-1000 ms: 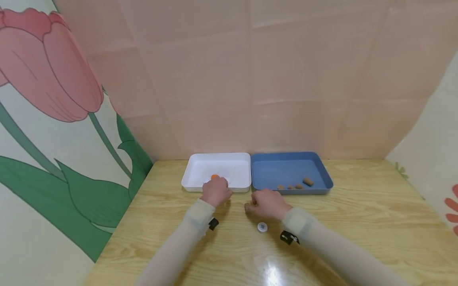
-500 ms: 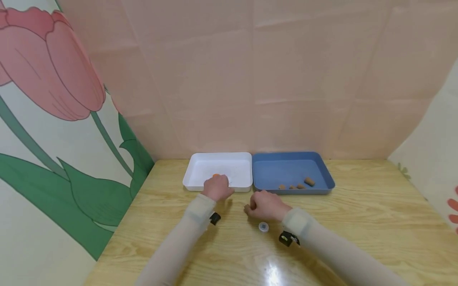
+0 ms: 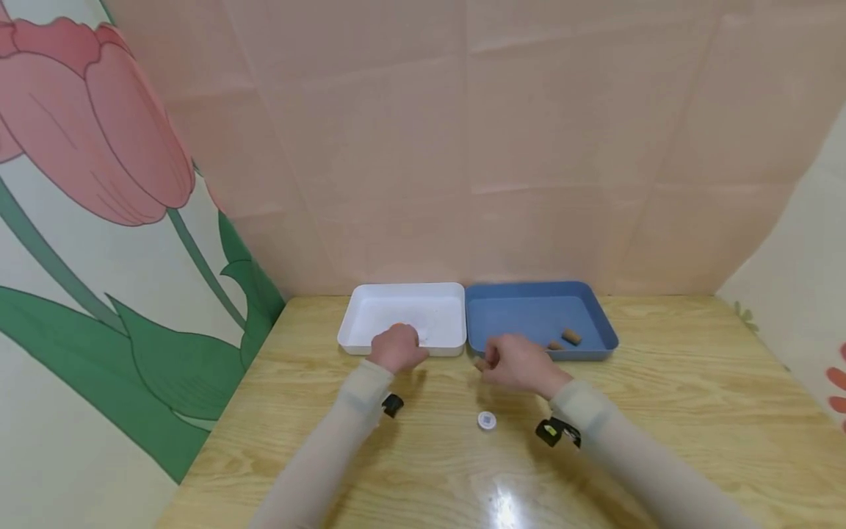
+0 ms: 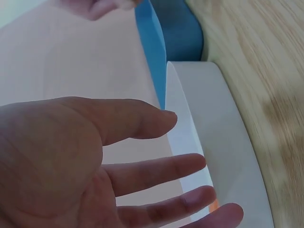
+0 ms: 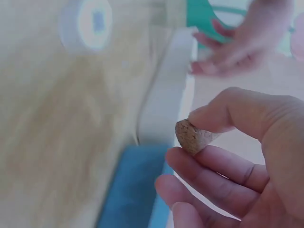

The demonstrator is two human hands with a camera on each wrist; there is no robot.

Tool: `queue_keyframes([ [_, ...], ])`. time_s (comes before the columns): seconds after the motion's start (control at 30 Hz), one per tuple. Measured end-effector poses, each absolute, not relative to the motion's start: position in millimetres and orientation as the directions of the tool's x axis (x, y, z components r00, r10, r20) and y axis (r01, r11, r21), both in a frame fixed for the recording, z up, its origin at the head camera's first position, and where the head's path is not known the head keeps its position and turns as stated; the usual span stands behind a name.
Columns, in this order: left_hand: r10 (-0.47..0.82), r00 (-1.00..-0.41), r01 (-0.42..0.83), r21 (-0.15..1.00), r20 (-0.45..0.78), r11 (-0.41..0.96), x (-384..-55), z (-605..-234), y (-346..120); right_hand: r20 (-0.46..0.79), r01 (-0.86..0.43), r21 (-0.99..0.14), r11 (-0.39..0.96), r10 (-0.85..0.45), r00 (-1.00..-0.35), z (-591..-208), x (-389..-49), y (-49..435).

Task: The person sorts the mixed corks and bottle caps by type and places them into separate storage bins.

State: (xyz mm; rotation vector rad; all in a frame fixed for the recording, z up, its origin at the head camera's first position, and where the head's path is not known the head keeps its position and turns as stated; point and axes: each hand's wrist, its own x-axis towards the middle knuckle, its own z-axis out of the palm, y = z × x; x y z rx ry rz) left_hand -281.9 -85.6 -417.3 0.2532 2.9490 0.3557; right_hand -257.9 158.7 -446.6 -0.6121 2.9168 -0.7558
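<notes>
My right hand (image 3: 518, 362) pinches a small brown cork stopper (image 5: 192, 137) between thumb and fingers, close to the front rim of the blue tray (image 3: 515, 308). Two more corks, one of them lying at an angle (image 3: 571, 336), show inside that tray beyond the hand. Over the front edge of the white tray (image 3: 373, 308), my left hand (image 3: 398, 349) holds nothing; the left wrist view shows its fingers spread and straight. An orange thing (image 3: 398, 324) in the white tray is mostly hidden behind this hand.
A small round white container (image 3: 487, 421) with a square mark on top stands on the wooden table (image 3: 694, 411), in front of the right hand. The two trays stand side by side against the pink backdrop (image 3: 423, 147). Black cameras hang at both wrists.
My right hand has moved right and toward the blue tray with the cork, now covering some corks there. My left hand has shifted only slightly to the left.
</notes>
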Motion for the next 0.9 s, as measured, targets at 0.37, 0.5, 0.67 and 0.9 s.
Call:
queue_keyframes([
  [0.37,0.102,-0.993,0.085,0.226,-0.065,0.970,-297.1,-428.3,-104.1,0.043,-0.224,-0.433,0.873,-0.228,-0.973,-439.2,-295.0,210.4],
  [0.5,0.079,-0.995,0.064,0.229,-0.055,0.971,-301.0,-434.4,-110.8,0.031,-0.192,-0.419,0.888,-0.197,-0.980,-443.8,-306.0,224.8],
  [0.67,0.084,-0.996,0.071,0.256,-0.042,0.964,-301.5,-437.3,-115.2,0.009,-0.176,-0.399,0.900,-0.188,-0.982,-445.3,-314.8,236.9],
  [0.9,0.092,-0.995,0.079,0.297,-0.032,0.952,-297.8,-435.7,-116.4,-0.021,-0.141,-0.375,0.916,-0.161,-0.987,-451.1,-325.9,247.9],
])
